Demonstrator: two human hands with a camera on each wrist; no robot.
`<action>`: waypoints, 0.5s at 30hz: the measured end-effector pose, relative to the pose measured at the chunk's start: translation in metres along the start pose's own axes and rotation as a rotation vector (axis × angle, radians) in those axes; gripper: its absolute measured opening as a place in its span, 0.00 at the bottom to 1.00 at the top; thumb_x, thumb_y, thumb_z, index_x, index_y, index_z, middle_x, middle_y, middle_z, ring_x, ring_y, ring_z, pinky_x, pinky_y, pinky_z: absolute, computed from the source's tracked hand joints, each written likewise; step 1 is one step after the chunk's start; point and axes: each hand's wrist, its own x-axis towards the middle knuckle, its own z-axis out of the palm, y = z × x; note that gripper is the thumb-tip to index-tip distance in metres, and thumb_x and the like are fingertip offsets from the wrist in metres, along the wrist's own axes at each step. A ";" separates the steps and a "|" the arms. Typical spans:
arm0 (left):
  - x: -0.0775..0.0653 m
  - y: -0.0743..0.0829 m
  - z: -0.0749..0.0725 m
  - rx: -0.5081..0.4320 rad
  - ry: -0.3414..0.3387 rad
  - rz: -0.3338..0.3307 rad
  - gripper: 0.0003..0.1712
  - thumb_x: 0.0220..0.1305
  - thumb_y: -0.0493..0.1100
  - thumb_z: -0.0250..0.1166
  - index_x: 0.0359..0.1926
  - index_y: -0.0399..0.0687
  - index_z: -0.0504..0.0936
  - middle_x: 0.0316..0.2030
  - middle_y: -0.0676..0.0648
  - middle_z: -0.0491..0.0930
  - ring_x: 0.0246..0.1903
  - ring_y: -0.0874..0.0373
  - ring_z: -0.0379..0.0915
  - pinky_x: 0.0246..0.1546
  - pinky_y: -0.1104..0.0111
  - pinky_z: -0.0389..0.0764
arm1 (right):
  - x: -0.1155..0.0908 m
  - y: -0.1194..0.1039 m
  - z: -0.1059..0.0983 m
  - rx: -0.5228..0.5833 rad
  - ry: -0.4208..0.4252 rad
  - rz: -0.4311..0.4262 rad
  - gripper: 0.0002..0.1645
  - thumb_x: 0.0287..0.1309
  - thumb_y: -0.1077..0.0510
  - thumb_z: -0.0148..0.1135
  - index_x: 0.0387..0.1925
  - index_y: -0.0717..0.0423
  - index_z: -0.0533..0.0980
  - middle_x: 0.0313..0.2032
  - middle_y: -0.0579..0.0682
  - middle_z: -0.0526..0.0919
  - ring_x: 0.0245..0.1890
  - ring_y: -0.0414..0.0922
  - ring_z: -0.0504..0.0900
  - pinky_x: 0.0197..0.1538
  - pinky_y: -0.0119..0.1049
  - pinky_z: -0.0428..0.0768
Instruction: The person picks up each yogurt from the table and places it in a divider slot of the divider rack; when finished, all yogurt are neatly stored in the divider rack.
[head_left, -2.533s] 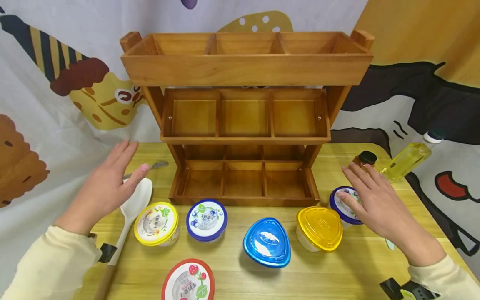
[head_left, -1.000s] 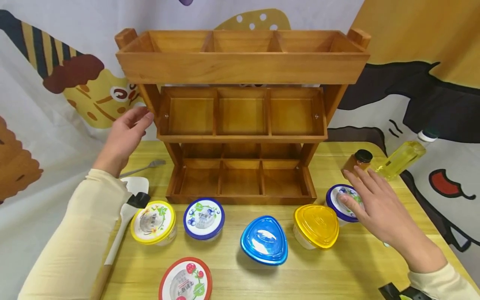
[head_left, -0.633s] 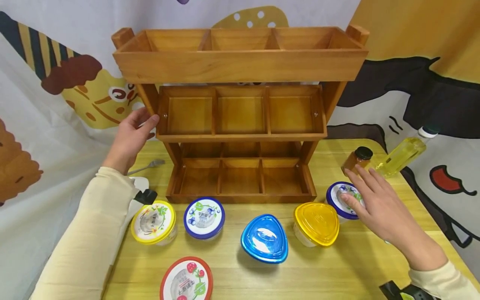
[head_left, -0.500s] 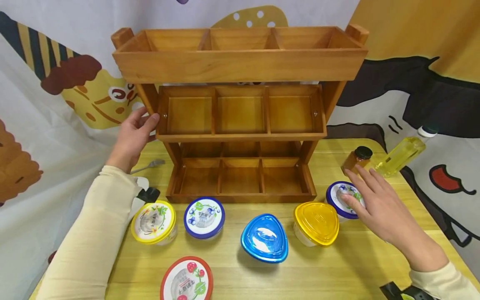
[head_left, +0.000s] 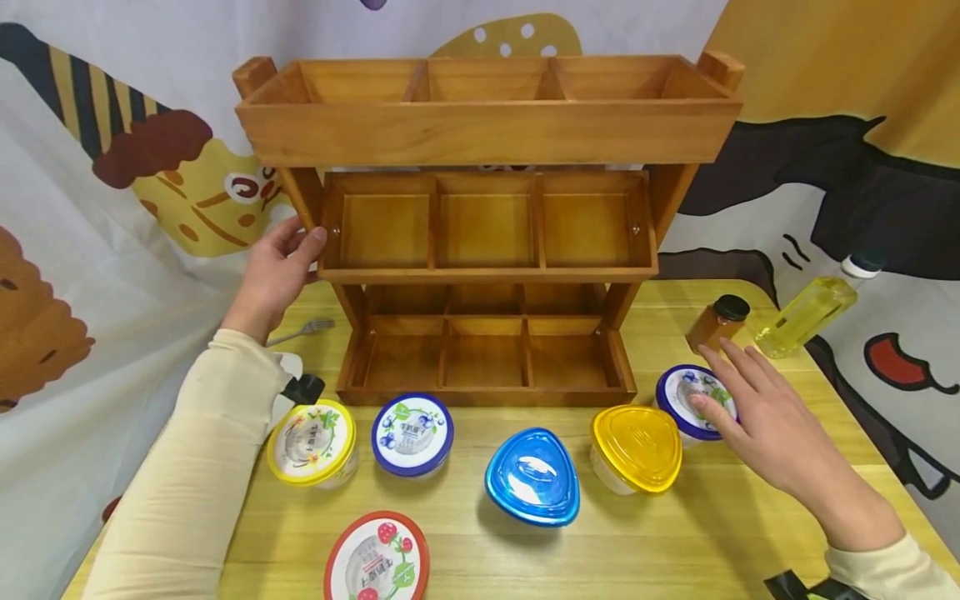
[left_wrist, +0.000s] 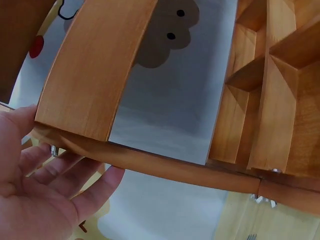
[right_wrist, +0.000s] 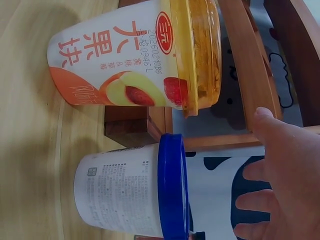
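Observation:
A three-tier wooden rack (head_left: 487, 137) with divided compartments stands at the back of the table. My left hand (head_left: 273, 271) holds its left side at the middle tier. In the left wrist view, the thumb lies on the tier's front corner and the fingers bend around the side rail (left_wrist: 170, 170). On the right, my right hand (head_left: 780, 425) hovers with spread fingers near a blue-rimmed cup (head_left: 693, 404). The right wrist view shows that blue-lidded cup (right_wrist: 122, 192) and a cup with a gold lid (right_wrist: 125, 57) apart from the fingers.
Cups with yellow (head_left: 313, 442), blue-rimmed (head_left: 412, 437), red-rimmed (head_left: 377, 558) and shiny blue lids (head_left: 534, 479) stand in front. A fork (head_left: 303, 329) lies left of the rack. A black-capped jar (head_left: 716, 321) and an oil bottle (head_left: 810, 317) stand at right.
My left hand has moved from above the spatula up and right to the rack's left side and taken hold there. The right hand stays nearly in place.

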 end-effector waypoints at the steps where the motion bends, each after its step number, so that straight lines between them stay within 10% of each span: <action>1: 0.000 0.001 0.000 0.006 -0.003 0.000 0.42 0.72 0.63 0.49 0.78 0.50 0.51 0.70 0.38 0.65 0.64 0.53 0.66 0.38 0.81 0.77 | 0.000 0.000 0.000 0.001 -0.006 0.011 0.45 0.70 0.39 0.52 0.77 0.58 0.51 0.73 0.70 0.52 0.74 0.70 0.43 0.73 0.67 0.40; 15: -0.002 0.004 -0.001 0.075 -0.014 0.001 0.42 0.73 0.63 0.48 0.78 0.49 0.49 0.69 0.37 0.65 0.64 0.50 0.65 0.45 0.76 0.78 | 0.001 0.018 0.003 0.144 -0.038 0.117 0.62 0.60 0.37 0.65 0.77 0.64 0.42 0.72 0.76 0.50 0.66 0.77 0.55 0.58 0.77 0.59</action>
